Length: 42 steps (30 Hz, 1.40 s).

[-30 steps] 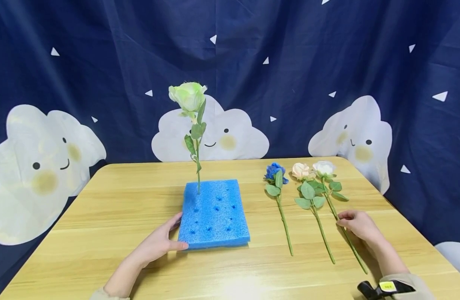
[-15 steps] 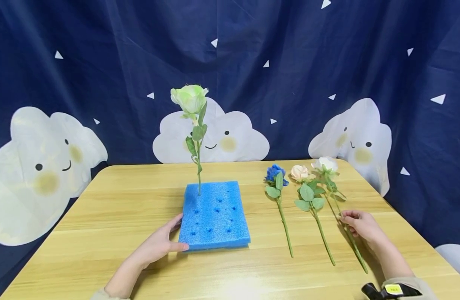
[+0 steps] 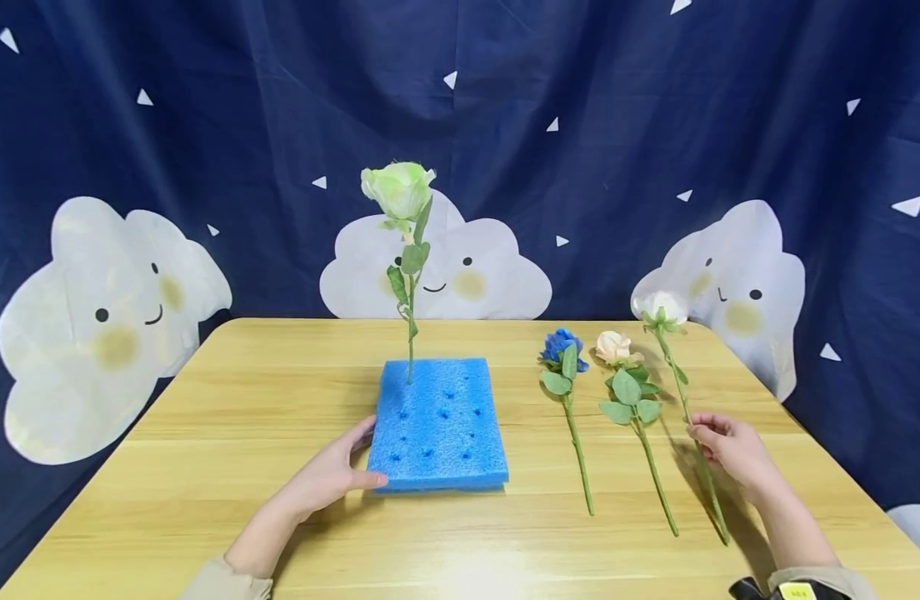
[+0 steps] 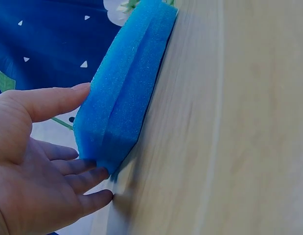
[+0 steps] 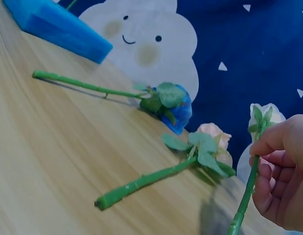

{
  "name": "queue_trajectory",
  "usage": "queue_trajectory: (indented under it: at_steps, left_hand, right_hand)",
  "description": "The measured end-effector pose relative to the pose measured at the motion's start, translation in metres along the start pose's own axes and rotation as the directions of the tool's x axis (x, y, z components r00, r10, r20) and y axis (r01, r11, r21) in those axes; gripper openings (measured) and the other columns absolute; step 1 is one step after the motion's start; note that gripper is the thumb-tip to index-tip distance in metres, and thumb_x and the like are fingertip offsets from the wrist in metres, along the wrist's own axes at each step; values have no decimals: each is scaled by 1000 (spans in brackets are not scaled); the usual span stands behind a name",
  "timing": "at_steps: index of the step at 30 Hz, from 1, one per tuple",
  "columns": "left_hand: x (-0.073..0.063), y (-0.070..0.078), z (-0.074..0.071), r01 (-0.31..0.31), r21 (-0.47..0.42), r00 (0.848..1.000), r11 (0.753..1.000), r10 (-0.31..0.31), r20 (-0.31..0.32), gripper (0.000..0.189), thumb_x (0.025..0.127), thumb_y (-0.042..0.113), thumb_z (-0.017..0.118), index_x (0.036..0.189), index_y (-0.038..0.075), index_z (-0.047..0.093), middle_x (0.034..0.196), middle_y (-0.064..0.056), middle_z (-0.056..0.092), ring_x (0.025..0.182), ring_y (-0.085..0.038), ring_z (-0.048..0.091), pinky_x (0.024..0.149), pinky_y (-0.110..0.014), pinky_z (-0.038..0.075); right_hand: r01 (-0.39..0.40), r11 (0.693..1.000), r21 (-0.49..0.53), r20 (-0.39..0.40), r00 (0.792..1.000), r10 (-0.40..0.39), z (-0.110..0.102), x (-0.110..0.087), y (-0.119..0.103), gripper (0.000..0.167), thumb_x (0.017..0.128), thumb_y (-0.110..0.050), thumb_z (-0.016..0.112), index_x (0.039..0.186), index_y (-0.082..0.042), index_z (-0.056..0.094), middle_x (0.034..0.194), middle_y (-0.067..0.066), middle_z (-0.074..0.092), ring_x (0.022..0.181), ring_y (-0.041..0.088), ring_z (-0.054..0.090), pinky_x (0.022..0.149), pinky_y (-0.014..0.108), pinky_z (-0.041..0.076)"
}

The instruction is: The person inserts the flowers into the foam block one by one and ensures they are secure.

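Foam block (image 3: 439,429), blue and dotted with small holes, lies flat before us near the middle of the surface (image 3: 265,392). We rest our left grip (image 3: 328,477) against it without clenching: the fingers are extended along its left side, and the thumb touches the near left corner. From the far left part of the block a pale green rose (image 3: 412,257) stands upright, its stem entering the foam.

With our right grip (image 3: 733,450) we pinch the stem of the white rose (image 3: 662,310) between thumb and fingers, on the right side of the surface. Its bloom is raised and the stem slants down toward us; we cannot tell whether the lower end touches the wood.

Between the block and the white rose we see two more flowers lying down, stem ends toward us: a blue rose (image 3: 568,367) nearer the foam and a peach rose (image 3: 627,387) just beside it. We wear beige sleeves (image 3: 223,579), with a black band (image 3: 747,588) at the right wrist. Beyond the far edge hangs a navy curtain (image 3: 505,125) printed with white clouds (image 3: 490,258) and triangles.
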<state>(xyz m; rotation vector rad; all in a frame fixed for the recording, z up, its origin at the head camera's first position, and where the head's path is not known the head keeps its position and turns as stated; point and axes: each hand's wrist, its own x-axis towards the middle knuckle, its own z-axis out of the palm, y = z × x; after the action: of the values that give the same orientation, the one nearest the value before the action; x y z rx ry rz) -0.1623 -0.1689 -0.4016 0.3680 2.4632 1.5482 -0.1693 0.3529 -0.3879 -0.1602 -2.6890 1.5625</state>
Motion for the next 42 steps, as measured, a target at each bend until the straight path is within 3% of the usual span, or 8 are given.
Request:
queue_trajectory:
  at_steps: [6,14,20,33,42]
  left_hand:
    - [0,1,1,12,-7,1000,1000,-12,-4,93,73,19,77,143,-6,22,144,-28,28,131,-42,28,108,-54,17]
    - [-1,0,0,13,-15,1000,1000,-13,7,93,74,19,76,144,-6,21,144,-28,27,131,-43,27,108,-54,18]
    - [-2,1,0,12,-23,1000,1000,-12,5,93,73,18,76,144,-6,21,144,-29,28,131,-44,27,107,-55,17]
    - [0,-1,1,18,-18,1000,1000,-18,-1,92,73,17,77,144,-6,22,143,-29,29,130,-44,29,107,-56,19]
    - [0,0,1,21,-23,1000,1000,-20,2,93,73,17,77,143,-6,21,144,-29,28,130,-44,28,107,-56,18]
  right_hand:
    - [46,998,40,-19,999,-45,2,-2,-12,7,93,-11,52,97,-6,56,72,-9,48,59,6,45,52,23,43]
    - [100,990,96,-38,995,-97,10,0,-26,5,93,-7,52,95,-9,57,70,-8,49,58,6,44,51,22,42]
    - [160,981,111,-45,987,-156,14,7,-40,5,93,-7,52,96,-5,55,70,-7,49,58,5,44,51,21,42]
    - [224,966,126,-39,974,-221,27,18,-71,21,93,-7,54,104,9,49,77,-10,56,62,6,51,55,21,46]
    - [266,952,149,-45,964,-262,40,27,-90,18,92,-7,55,101,8,51,75,-9,57,61,5,53,55,20,48]
